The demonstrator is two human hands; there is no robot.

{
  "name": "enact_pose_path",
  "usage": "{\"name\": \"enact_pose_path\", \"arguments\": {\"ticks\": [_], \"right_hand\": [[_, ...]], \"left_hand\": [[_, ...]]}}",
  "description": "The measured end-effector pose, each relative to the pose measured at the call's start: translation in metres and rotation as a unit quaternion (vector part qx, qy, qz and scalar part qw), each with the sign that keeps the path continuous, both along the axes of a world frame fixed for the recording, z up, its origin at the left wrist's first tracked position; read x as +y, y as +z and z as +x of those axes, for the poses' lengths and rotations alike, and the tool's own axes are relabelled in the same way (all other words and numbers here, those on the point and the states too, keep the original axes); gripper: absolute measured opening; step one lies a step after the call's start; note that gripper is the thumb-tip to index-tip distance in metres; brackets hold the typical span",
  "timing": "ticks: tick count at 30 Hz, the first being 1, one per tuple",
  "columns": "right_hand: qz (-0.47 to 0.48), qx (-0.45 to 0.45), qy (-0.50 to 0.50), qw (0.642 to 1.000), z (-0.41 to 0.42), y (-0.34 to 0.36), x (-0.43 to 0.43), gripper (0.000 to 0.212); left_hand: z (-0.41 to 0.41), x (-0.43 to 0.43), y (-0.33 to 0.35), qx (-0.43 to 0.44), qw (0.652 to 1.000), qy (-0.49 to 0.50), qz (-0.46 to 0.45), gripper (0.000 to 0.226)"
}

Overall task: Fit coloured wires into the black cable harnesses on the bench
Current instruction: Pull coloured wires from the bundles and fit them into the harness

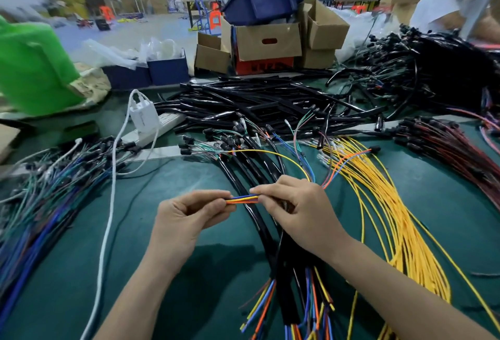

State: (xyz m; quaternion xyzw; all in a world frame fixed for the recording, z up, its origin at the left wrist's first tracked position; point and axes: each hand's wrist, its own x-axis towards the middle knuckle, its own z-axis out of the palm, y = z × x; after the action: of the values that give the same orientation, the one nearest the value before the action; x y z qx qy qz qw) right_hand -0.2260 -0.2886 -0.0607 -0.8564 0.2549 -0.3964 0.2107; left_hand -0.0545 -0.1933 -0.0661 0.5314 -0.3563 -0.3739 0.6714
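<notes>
Far left: a green blurred mass (32, 69) is seen at the bench edge; its kind cannot be told.

Left: a bundle of blue and green wires (40, 190) is laid across the green bench mat (189, 299).

Left of centre: a white cable (108, 218) is run down the mat from beside a white charger (143, 116), which is plugged into a power strip (167, 123).

Centre: the left hand (186, 218) is held above the mat with fingers curled. The ends of the coloured wires (242, 199) (blue, yellow, orange) are pinched between its thumb and forefinger. The same wires are gripped just beside it by the right hand (295, 209), whose fingers are curled round them. Yellow, blue and orange strands are seen emerging beyond its knuckles.

Beneath both hands: black cable harnesses (273, 247) are spread from the rear pile to the near edge.

Right: yellow wires (392, 204) are fanned over the mat.

Far right: red and black wires (446, 144) are bundled.

Rear: cardboard boxes (254, 44) are stacked, with a blue bin (259, 1) on top.
</notes>
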Motion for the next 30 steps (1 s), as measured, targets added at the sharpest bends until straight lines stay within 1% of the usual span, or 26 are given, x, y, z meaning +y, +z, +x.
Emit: {"name": "enact_pose_path", "arguments": {"ticks": [4, 6, 8, 9, 11, 12, 14, 15, 17, 19, 21, 23, 30], "right_hand": [[-0.113, 0.024, 0.019, 0.993, 0.005, 0.003, 0.009, 0.02], [-0.141, 0.025, 0.024, 0.989, 0.008, -0.001, 0.014, 0.018], [-0.102, 0.008, 0.043, 0.994, 0.008, -0.003, 0.014, 0.016], [-0.051, -0.004, 0.059, 0.997, 0.008, -0.003, 0.013, 0.015], [0.079, -0.029, 0.091, 0.992, 0.005, -0.002, 0.01, 0.012], [0.129, -0.033, 0.101, 0.986, 0.004, -0.001, 0.009, 0.01], [0.186, -0.028, 0.117, 0.975, 0.003, 0.0, 0.007, 0.009], [0.204, -0.027, 0.124, 0.971, 0.003, -0.001, 0.007, 0.012], [0.231, -0.035, 0.134, 0.963, 0.002, 0.0, 0.006, 0.02], [0.258, -0.049, 0.146, 0.954, 0.002, 0.002, 0.004, 0.022], [0.278, -0.062, 0.158, 0.946, 0.001, 0.005, 0.004, 0.021], [0.285, -0.063, 0.169, 0.941, 0.001, 0.005, 0.005, 0.022], [0.286, -0.054, 0.182, 0.939, 0.003, 0.007, 0.008, 0.015]], "left_hand": [[-0.007, 0.0, 0.002, -0.022, 1.0, 0.0, -0.006, 0.012], [-0.014, 0.0, 0.0, -0.037, 0.999, -0.01, -0.007, 0.013], [-0.016, 0.0, -0.001, -0.041, 0.999, -0.019, -0.003, 0.017], [-0.015, 0.0, 0.0, -0.029, 0.999, -0.026, 0.001, 0.016], [-0.008, 0.001, 0.002, 0.026, 0.998, -0.062, 0.018, 0.016], [-0.004, 0.002, 0.002, 0.057, 0.994, -0.089, 0.03, 0.017], [0.001, 0.004, 0.001, 0.11, 0.983, -0.135, 0.053, 0.022], [0.001, 0.004, 0.0, 0.137, 0.977, -0.151, 0.062, 0.025], [0.001, 0.004, -0.004, 0.191, 0.964, -0.175, 0.066, 0.04], [0.0, 0.003, -0.007, 0.238, 0.95, -0.197, 0.052, 0.051], [-0.001, 0.003, -0.009, 0.273, 0.935, -0.223, 0.035, 0.048], [-0.003, 0.003, -0.009, 0.288, 0.927, -0.237, 0.026, 0.043], [-0.002, 0.004, -0.01, 0.3, 0.925, -0.232, 0.023, 0.04]]}}
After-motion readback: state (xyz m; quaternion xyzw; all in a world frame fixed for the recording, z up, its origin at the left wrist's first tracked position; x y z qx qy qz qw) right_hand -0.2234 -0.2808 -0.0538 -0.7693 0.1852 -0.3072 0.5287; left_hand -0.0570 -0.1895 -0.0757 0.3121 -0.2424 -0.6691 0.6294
